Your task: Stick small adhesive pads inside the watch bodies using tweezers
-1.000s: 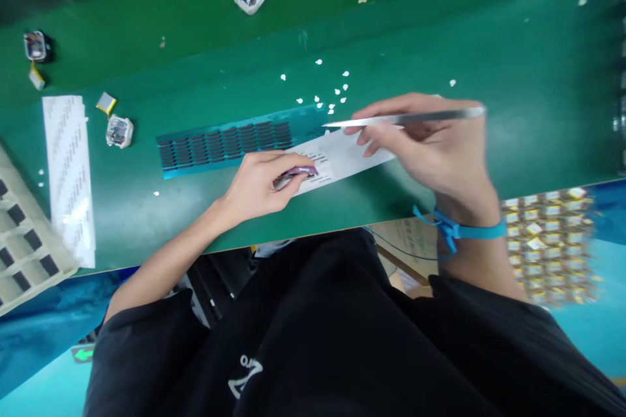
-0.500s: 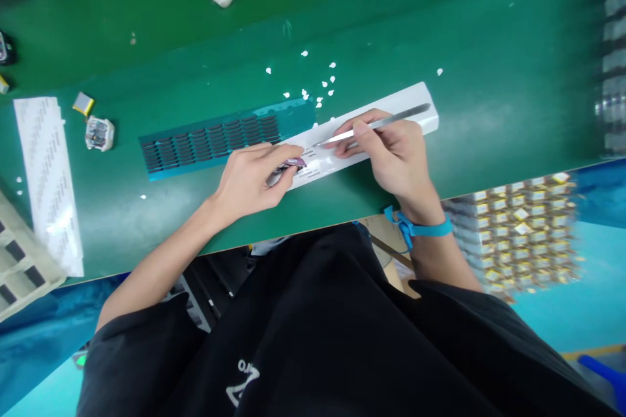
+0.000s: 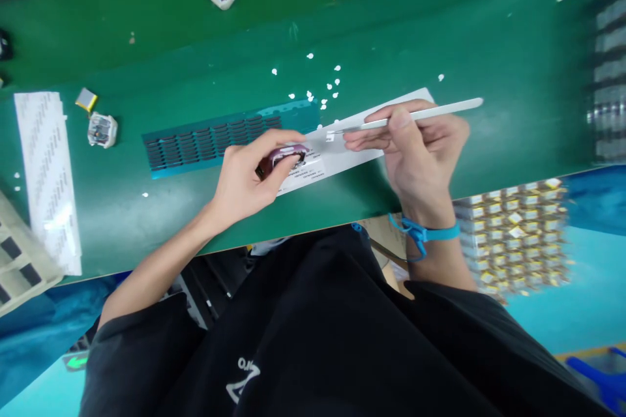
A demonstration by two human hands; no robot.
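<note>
Purple casing (image 3: 289,152) pinched in left hand (image 3: 261,172); right hand (image 3: 415,150) (fingers closed) grips tweezers (image 3: 440,111).

Green tabletop (image 3: 464,32), white dots (image 3: 329,86), blue strip (image 3: 299,113)

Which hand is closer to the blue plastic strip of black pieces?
Left. The left hand, holding a small purple device, is at the near edge of the blue strip; the right hand, holding a pointed silver tool, is farther right, over the white sheet.
</note>
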